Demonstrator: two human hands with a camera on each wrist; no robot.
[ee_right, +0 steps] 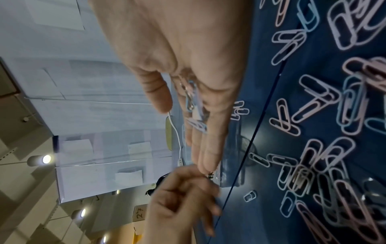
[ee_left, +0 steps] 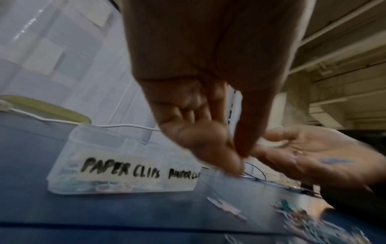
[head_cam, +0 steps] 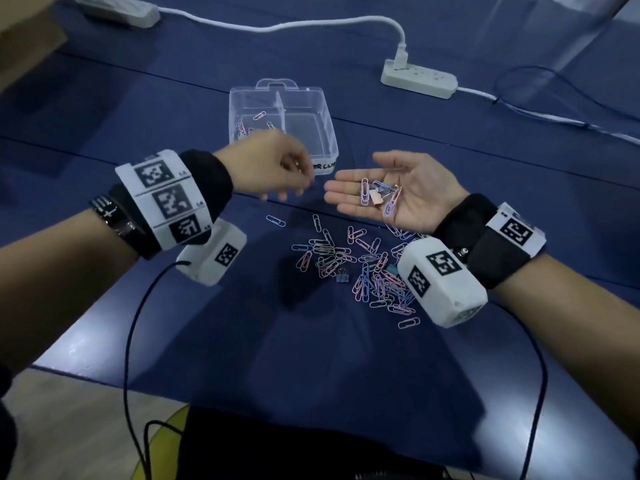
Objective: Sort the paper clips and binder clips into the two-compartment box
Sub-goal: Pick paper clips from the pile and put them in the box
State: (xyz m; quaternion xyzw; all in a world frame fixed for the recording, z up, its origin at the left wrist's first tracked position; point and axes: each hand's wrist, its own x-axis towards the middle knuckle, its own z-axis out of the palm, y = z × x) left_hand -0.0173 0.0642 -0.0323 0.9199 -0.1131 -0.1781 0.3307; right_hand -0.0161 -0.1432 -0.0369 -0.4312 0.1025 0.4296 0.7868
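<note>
The clear two-compartment box (head_cam: 322, 109) stands on the blue table; its left compartment holds several paper clips (head_cam: 258, 116), and I see nothing in the right one. A label on its front reads "PAPER CLIPS" (ee_left: 121, 168). My right hand (head_cam: 356, 174) lies palm up and flat beside the box, carrying several paper clips (head_cam: 365, 190) and a pink binder clip (head_cam: 375, 198). My left hand (head_cam: 294, 178) hovers in front of the box, just left of the right fingertips. Its thumb and forefinger (ee_left: 246, 145) touch, with nothing visible between them. A loose pile of paper clips (head_cam: 363, 268) lies below both hands.
A blue binder clip (head_cam: 342, 274) and a teal one (head_cam: 393, 270) lie in the pile. A power strip (head_cam: 419, 79) with a white cable sits behind the box at right, another (head_cam: 117, 10) at far left. The table's near edge (head_cam: 173, 379) runs above a yellow stool (head_cam: 166, 441).
</note>
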